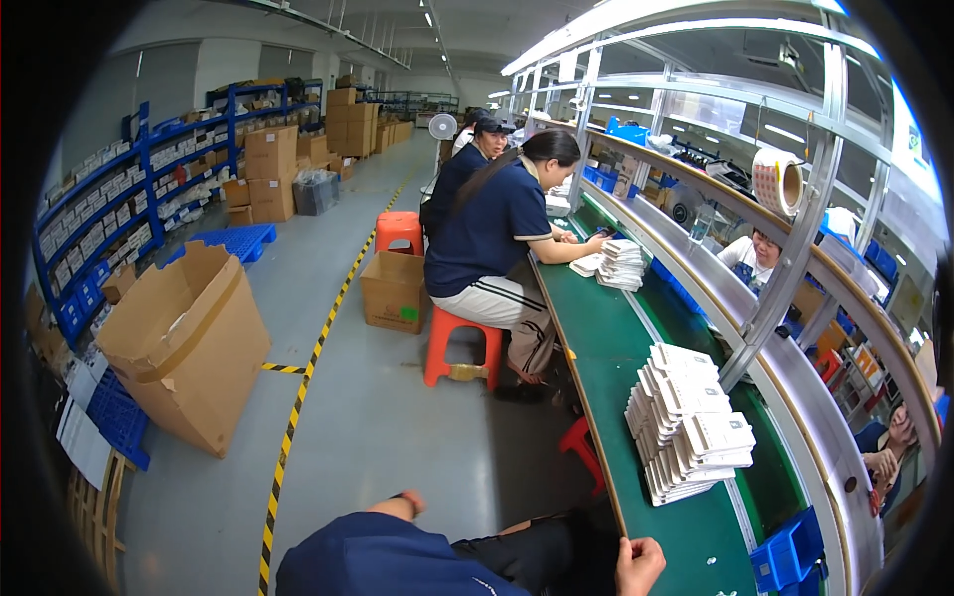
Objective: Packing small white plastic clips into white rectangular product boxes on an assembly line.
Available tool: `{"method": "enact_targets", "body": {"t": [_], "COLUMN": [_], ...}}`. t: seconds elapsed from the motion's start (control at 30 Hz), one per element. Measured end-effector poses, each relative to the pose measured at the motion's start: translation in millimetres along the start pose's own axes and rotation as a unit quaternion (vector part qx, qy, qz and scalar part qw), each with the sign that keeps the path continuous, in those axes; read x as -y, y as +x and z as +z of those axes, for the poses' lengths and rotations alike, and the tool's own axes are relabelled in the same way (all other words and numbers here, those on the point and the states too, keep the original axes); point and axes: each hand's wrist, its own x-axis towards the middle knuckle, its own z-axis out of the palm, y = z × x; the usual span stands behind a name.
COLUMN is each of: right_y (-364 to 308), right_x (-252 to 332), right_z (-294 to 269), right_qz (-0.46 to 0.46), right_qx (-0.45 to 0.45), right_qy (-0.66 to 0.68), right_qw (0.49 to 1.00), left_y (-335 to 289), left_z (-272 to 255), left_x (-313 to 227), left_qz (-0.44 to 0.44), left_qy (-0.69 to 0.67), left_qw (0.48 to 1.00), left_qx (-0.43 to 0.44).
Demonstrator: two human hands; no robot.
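Observation:
At the lower edge, my right hand (639, 566) rests at the near side of the green-topped workbench (608, 343), its fingers curled over the bench edge. My left arm, in a navy sleeve (373, 558), is bent out to the side. Only a small patch of my left hand (409, 502) shows beyond it, and its fingers are hidden. Further along the bench stand stacked flat white boxes (686, 422), apart from my right hand. A blue plastic bin (787, 551) sits at the bench's far side, to the right of my right hand.
A co-worker in navy (487, 228) sits on a red stool (463, 348), handling something by another white stack (621, 266). More people work beyond the metal frame (795, 238). A large open carton (189, 348) stands left of yellow-black floor tape (298, 402). Blue shelving (149, 179) lines the left wall.

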Motion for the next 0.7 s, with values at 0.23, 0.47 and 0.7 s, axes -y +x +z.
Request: {"method": "enact_targets", "body": {"t": [0.23, 0.47, 0.7], "right_y": [2, -1, 3], "right_x": [-36, -37, -23], "right_z": [9, 5, -9], "right_qz": [-0.059, -0.065, 0.031], "right_qx": [-0.138, -0.029, 0.100], "right_qy": [-0.202, -0.239, -0.204], "right_qw": [0.968, 0.968, 0.973], "left_y": [-36, -140, -196], "left_z": [-12, -59, -146], "left_x": [-5, -13, -75], "left_qz": [-0.017, -0.074, -0.018], "left_qy": [-0.087, -0.201, -0.317], "left_qw": [0.996, 0.976, 0.938], "left_qx": [-0.010, -0.034, -0.139]}}
